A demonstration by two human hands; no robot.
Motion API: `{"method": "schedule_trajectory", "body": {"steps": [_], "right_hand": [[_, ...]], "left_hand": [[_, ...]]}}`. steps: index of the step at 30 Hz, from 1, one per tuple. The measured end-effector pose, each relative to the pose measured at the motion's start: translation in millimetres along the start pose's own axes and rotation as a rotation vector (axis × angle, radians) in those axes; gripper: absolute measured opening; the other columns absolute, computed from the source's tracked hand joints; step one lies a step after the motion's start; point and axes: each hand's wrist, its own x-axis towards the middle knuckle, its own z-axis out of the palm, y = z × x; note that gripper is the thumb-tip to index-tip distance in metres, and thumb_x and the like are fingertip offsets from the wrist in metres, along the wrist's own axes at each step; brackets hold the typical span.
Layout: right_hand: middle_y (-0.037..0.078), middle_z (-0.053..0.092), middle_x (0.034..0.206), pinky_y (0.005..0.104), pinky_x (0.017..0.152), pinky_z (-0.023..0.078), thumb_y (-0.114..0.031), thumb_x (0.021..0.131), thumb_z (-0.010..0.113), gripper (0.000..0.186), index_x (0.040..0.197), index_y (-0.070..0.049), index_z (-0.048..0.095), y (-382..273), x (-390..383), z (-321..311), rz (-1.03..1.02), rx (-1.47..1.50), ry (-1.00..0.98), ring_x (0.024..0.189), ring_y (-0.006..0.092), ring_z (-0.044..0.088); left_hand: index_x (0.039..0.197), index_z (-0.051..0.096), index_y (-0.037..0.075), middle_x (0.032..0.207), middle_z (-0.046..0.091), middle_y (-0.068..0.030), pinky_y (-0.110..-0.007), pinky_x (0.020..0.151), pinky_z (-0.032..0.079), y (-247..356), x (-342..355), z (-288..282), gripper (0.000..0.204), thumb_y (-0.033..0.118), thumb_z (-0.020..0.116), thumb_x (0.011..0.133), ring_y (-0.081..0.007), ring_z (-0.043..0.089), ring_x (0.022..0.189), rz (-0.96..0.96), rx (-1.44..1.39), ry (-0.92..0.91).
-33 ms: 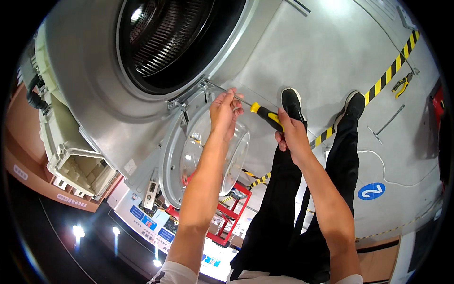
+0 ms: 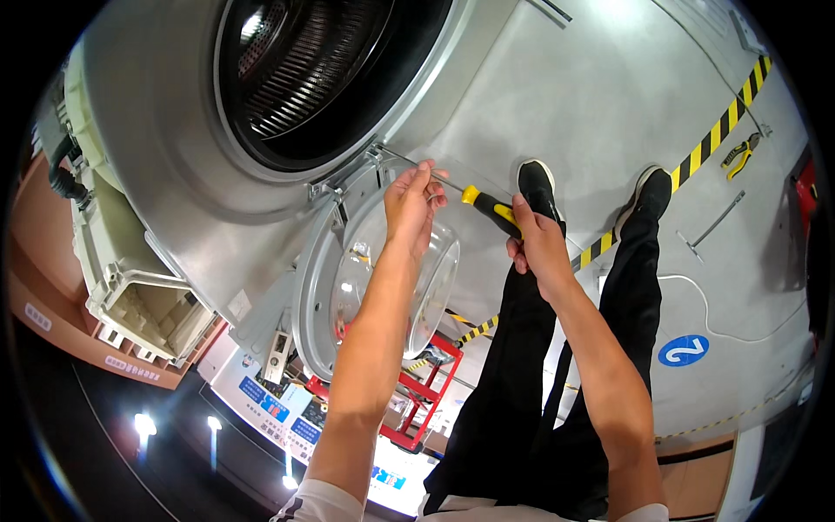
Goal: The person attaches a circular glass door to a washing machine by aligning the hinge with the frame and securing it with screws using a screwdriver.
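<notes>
My right hand is wrapped round the yellow-and-black handle of a screwdriver. The thumb and fingers of my left hand are closed on its long metal shaft. The tip reaches the hinge beside the round opening of a grey front-loading washing machine. Below my left hand hangs the swung-out door, a grey ring with a clear glass bowl, partly behind my left forearm. A second hinge bracket joins door and machine. Whatever screw the tip meets is too small to make out.
Yellow-and-black pliers and a T-handled tool lie on the grey floor at the right, near a white cable. Striped tape crosses the floor by my shoes. A red metal frame stands behind the door.
</notes>
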Motion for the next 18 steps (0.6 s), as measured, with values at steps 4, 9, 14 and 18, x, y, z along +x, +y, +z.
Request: {"method": "schedule_trajectory", "body": {"steps": [4, 9, 14, 18], "right_hand": [[0.006, 0.053, 0.062, 0.0224, 0.043, 0.038, -0.034, 0.085, 0.061, 0.043, 0.107, 0.003, 0.054, 13.7, -1.8, 5.1, -0.518, -0.397, 0.217, 0.047, 0.0088, 0.048], [0.004, 0.048, 0.055, 0.0216, 0.042, 0.036, -0.034, 0.088, 0.057, 0.041, 0.102, 0.005, 0.057, 2.6, 1.8, -3.7, -0.035, -0.088, 0.005, 0.045, 0.0091, 0.047], [0.005, 0.048, 0.051, 0.0222, 0.041, 0.034, -0.042, 0.088, 0.054, 0.047, 0.093, 0.004, 0.058, 18.7, 1.1, 14.2, -0.403, -0.256, 0.209, 0.041, 0.0100, 0.045], [0.004, 0.048, 0.052, 0.0223, 0.040, 0.032, -0.045, 0.088, 0.053, 0.049, 0.089, 0.003, 0.058, 28.2, 14.3, 2.7, -0.744, -0.405, 0.198, 0.039, 0.0089, 0.042]], "left_hand": [[0.096, 0.056, 0.000, 0.086, 0.062, -0.0095, -0.025, 0.058, 0.044, -3.4, 4.8, 1.0, 0.019, 0.018, 0.056, 0.091, -0.0081, 0.050, 0.062, 0.005, -0.024, 0.019], [0.087, 0.056, 0.003, 0.077, 0.061, -0.0067, -0.024, 0.057, 0.045, -5.5, 8.3, -6.1, 0.018, 0.020, 0.059, 0.089, -0.0079, 0.050, 0.060, 0.023, -0.020, 0.047], [0.083, 0.055, 0.004, 0.072, 0.059, -0.0042, -0.023, 0.055, 0.045, -6.7, 8.3, -3.8, 0.019, 0.022, 0.060, 0.088, -0.0073, 0.050, 0.058, 0.016, -0.011, 0.077], [0.086, 0.055, 0.004, 0.075, 0.060, -0.0050, -0.023, 0.055, 0.044, -6.5, 9.1, -3.5, 0.019, 0.022, 0.059, 0.089, -0.0073, 0.050, 0.058, 0.002, -0.010, 0.086]]}}
